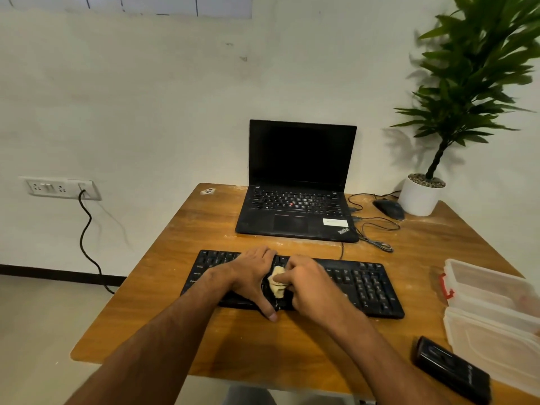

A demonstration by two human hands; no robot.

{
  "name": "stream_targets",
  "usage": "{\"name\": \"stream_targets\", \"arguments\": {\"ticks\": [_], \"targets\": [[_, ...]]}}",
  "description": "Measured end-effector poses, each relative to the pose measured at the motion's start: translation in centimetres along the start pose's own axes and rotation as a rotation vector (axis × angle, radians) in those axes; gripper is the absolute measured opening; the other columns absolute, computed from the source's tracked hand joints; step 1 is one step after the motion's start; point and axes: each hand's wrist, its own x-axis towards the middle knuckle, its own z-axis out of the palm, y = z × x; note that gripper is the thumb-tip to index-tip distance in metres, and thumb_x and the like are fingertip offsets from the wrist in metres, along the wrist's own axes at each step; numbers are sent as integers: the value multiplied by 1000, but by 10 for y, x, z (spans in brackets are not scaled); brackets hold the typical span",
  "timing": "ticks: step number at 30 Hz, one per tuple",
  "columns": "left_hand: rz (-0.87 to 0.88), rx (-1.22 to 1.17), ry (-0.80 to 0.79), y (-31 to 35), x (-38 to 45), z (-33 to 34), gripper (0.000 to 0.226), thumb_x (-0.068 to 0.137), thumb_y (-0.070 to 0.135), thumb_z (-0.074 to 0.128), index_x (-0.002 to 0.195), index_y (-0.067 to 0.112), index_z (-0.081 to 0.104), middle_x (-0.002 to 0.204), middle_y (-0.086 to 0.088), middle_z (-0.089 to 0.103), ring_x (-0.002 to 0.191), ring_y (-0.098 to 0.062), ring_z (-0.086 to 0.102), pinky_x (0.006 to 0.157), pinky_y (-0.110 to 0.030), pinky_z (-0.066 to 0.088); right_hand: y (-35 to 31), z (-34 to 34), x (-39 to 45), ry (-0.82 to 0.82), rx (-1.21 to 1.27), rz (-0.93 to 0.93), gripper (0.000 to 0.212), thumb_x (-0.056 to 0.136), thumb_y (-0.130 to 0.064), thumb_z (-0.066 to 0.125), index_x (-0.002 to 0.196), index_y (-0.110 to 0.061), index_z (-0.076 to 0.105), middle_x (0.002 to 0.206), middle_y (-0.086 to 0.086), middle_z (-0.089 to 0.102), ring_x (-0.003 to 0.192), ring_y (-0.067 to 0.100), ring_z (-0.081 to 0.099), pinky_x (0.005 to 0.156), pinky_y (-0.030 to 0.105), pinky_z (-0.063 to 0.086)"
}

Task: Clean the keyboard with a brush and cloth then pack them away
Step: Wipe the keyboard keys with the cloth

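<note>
Two hands meet over the middle of the black keyboard [292,283], which lies on the wooden table [181,311] in front of an open laptop [298,200]; the left hand [251,280] lies flat on the keys with fingers straight and thumb reaching over the near edge; the right hand [309,283] pinches a small cream cloth [277,282] against the keys, its fingers curled round it. Right of the keyboard sit a clear plastic box [493,290] with a red latch, its lid [502,346] nearer, and a black case [453,372] at the table's near edge; a mouse [388,209], loose cables [377,229] and a potted plant [420,197] crowd the far right corner.
</note>
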Motion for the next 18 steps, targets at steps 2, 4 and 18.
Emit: {"name": "stream_targets", "arguments": {"ticks": [2, 4, 18], "targets": [[7, -3, 9, -4, 1, 1, 140, 61, 69, 89, 162, 10, 13, 161, -5, 25, 149, -25, 25, 128, -40, 19, -1, 7, 4, -20, -42, -77, 35, 93, -18, 67, 128, -22, 67, 113, -2, 50, 112, 16, 42, 95, 32, 41], [9, 6, 12, -6, 1, 0, 139, 60, 70, 90, 161, 11, 15, 158, -4, 28, 146, -23, 28, 127, -38, 22, 5, 9, 2, -22, -48, -70, 31, 94, -18, 66, 124, -20, 68, 111, -4, 48, 111, 15, 44, 91, 28, 39], [-28, 33, -12, -4, 4, -2, 128, 54, 70, 92, 150, 12, 30, 140, -1, 37, 128, -20, 38, 120, -43, 36, 24, -4, 42, 129, -24, 99, 39, 89, 0, 63, 120, -22, 72, 107, -3, 56, 106, 14, 53, 88, 22, 42]]}}
